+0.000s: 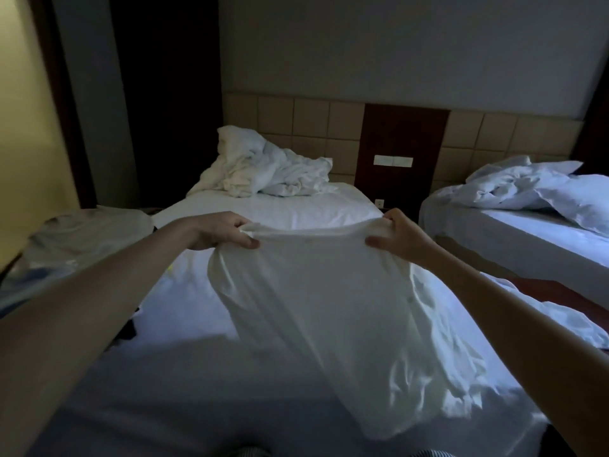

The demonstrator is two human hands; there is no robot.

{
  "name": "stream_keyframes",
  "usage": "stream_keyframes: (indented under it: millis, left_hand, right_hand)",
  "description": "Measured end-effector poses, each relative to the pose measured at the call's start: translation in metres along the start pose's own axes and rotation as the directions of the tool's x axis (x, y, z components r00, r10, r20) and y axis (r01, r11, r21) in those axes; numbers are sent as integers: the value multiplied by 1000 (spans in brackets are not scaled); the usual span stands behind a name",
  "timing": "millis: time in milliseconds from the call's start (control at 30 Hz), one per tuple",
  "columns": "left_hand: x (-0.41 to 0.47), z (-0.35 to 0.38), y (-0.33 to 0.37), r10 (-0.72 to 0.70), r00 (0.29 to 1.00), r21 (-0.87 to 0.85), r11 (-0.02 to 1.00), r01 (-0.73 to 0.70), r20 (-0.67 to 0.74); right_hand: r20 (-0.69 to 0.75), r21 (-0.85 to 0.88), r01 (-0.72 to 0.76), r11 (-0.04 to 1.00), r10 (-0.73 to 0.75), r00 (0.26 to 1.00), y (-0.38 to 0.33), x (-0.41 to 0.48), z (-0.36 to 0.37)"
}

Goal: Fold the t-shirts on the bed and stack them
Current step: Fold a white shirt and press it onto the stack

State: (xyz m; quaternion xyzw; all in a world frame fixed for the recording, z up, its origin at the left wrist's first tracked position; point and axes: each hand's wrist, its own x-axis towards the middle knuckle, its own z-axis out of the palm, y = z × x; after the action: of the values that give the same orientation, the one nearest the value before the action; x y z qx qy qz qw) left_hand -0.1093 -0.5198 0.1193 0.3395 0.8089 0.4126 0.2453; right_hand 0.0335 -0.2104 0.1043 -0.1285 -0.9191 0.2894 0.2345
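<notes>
- The white t-shirt is held up by its top edge, stretched between both grips.
- The left grip and right grip are each pinched on a top corner.
- The cloth is hung below the grips, over the bed.

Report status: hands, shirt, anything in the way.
Left hand, right hand: both grip shirt by top edge. Held up over bed, unfolded. Duvet bunched at far end, apart from shirt.
</notes>
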Motion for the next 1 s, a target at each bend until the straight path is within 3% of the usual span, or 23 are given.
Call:
stream_keyframes:
  millis: [100,200,333,400,500,600,733,867,1000]
  left_hand:
    - [-1,-6,-14,15,999,-180,984,-7,42]
    - [6,0,-25,-5,992,-265,964,-30,-129]
    - [14,21,-27,3,946,-200,977,-71,-325]
    - [19,30,-25,93,923,-9,995,-103,-373]
    - [29,44,-13,210,933,332,937,-107,-292]
    - [39,58,-1,216,955,441,891,-106,-206]
    - [54,70,6,334,936,536,813,-226,-113]
    - [61,78,16,293,956,517,816,-260,18]
    - [63,75,23,205,978,588,796,-144,-38]
  right_hand:
    - [-59,29,42,999,-41,997,-12,0,5]
    - [-27,154,6,988,-2,1000,-15,-5,7]
    - [58,146,-65,987,57,997,-2,-13,4]
    - [70,19,-41,999,40,997,10,-19,0]
    - [187,-202,163,966,-125,974,27,-28,-6]
    - [329,-314,291,904,-183,926,35,-37,-10]
    - [431,-363,452,815,-283,857,41,-47,-13]
    - [349,-328,409,852,-294,890,53,-45,-15]
    - [426,-431,385,816,-192,884,62,-44,-22]
